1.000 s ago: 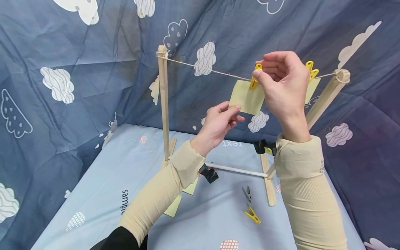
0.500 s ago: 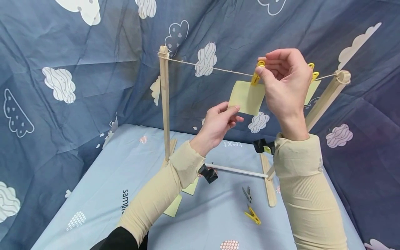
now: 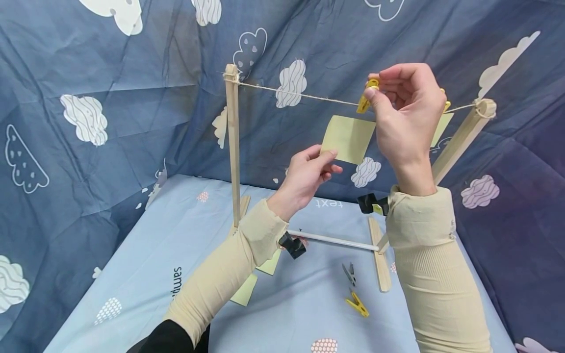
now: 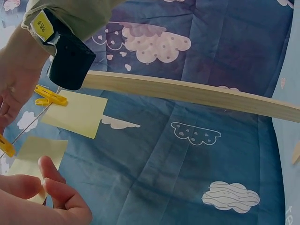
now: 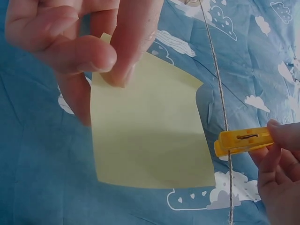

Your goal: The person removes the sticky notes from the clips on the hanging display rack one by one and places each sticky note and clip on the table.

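Note:
My left hand [image 3: 304, 179] pinches a yellow sticky note [image 3: 348, 139] by its lower left corner, thumb in front. Above the note, my right hand [image 3: 408, 122] pinches a yellow clothespin [image 3: 367, 98] between thumb and fingers. In the right wrist view the clothespin's tip [image 5: 227, 143] is at the twine [image 5: 220, 89], and the note's edge stands a little apart from it. Farther right along the twine, a second sticky note [image 4: 77, 115] hangs from another yellow clothespin [image 4: 51, 97]; my right hand partly hides these in the head view.
The twine runs between two wooden posts [image 3: 232, 147] [image 3: 463, 139], joined low down by a white rod [image 3: 335, 239]. On the light blue cloth lie a grey clothespin [image 3: 349, 273], a yellow clothespin [image 3: 357, 304] and sticky notes [image 3: 244, 290], partly under my left forearm.
My right hand has risen slightly with the clothespin. Its tip overlapped the note's top edge before and is now above it. My left hand and the note have barely moved.

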The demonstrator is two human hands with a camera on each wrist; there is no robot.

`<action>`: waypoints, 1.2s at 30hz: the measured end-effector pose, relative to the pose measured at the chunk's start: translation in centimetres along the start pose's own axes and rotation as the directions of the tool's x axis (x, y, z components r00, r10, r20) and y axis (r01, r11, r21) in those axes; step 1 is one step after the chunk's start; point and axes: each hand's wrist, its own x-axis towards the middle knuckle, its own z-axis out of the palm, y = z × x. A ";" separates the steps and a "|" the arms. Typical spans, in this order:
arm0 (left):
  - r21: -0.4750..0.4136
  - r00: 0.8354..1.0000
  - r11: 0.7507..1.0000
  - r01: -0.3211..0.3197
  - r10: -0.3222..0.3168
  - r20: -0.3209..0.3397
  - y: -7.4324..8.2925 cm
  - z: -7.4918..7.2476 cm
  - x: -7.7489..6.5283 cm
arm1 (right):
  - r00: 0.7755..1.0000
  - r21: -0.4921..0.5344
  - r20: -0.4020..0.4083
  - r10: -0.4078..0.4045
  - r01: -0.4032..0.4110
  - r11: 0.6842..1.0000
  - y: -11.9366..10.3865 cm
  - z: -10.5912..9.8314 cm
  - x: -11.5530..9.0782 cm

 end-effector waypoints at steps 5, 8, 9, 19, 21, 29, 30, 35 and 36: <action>0.005 1.000 1.000 -0.003 0.003 0.000 0.1 -0.1 0.0 | 0.999 0.022 0.014 -0.044 0.044 0.999 -0.1 0.0 0.0; 0.002 1.000 1.000 -0.005 0.005 -0.001 0.1 -0.1 0.0 | 0.996 0.028 0.030 -0.089 0.088 0.996 0.0 -0.1 0.1; 0.001 1.000 1.000 -0.006 0.006 -0.002 0.1 -0.1 0.0 | 0.993 0.027 0.038 -0.109 0.108 0.994 0.1 -0.1 0.1; -0.014 1.000 1.000 -0.004 0.004 -0.003 0.3 -0.2 -0.1 | 0.992 0.092 0.006 -0.126 0.125 0.988 -0.4 0.0 0.2; -0.014 1.000 1.000 -0.003 0.003 -0.005 0.3 -0.2 -0.2 | 0.995 0.102 -0.016 -0.096 0.097 0.990 -0.7 0.1 0.1; -0.015 1.000 1.000 -0.011 0.011 -0.012 0.4 -0.4 -0.4 | 0.990 0.115 -0.039 -0.138 0.142 0.983 -1.1 0.1 0.1; -0.017 1.000 1.000 -0.014 0.013 -0.011 0.4 -0.4 -0.4 | 0.988 0.122 -0.040 -0.146 0.150 0.981 -1.2 0.1 0.1; -0.021 1.000 0.999 -0.029 0.029 -0.002 0.5 -0.6 -0.7 | 0.993 0.179 -0.075 -0.096 0.108 0.978 -1.9 0.1 0.0; -0.022 0.999 0.999 -0.033 0.033 0.000 0.5 -0.6 -0.7 | 0.993 0.188 -0.081 -0.090 0.104 0.977 -2.0 0.1 -0.1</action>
